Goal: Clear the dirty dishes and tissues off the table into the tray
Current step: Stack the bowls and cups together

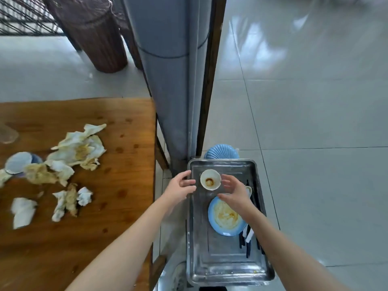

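Observation:
A metal tray (220, 261) sits to the right of the wooden table (117, 206). In its far half stands a small white bowl (210, 179) stained brown inside. My left hand (181, 186) and my right hand (235, 191) hover on either side of the bowl, fingers spread, not touching it. A blue plate (225, 217) with yellow smears lies in the tray, partly under my right wrist, beside dark chopsticks (248, 244) and a white spoon. Stained crumpled tissues (77, 148) lie across the table, with a blue cup (21, 163) on its side at the left.
A blue ribbed dish (222, 151) sits just beyond the tray's far edge. A grey pillar (172, 70) and a dark wooden post rise behind the tray. A brown wicker stool (94, 32) stands beyond the table. Glossy grey floor tiles (315, 122) spread to the right.

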Available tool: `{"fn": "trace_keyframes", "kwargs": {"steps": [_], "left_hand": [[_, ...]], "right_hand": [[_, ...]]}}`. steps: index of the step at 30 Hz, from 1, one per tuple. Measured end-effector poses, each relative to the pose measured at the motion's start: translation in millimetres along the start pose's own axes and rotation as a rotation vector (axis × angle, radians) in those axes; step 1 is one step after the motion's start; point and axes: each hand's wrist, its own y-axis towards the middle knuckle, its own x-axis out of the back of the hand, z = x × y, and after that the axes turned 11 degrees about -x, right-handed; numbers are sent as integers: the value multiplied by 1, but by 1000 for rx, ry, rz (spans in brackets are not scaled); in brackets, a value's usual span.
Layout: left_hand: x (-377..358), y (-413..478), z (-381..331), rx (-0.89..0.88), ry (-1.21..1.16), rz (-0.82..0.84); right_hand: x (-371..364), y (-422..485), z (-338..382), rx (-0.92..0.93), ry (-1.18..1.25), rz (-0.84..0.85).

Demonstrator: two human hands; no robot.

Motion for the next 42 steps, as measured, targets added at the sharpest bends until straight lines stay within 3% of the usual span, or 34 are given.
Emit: {"fn": "trace_keyframes", "kwargs": {"steps": [11,23,34,42], "left_hand": [[59,-134,-36,-86,71,-177],[64,-267,-14,-189,-51,-286],[140,-370,32,-192,-210,-470],[249,-430,80,-227,-243,-550]], "right_hand": [[-8,-129,56,97,92,-123],[-37,-233,51,272,36,-60],[-130,-305,68,341,-57,30],[-252,-328,99,372,-163,101]]}}
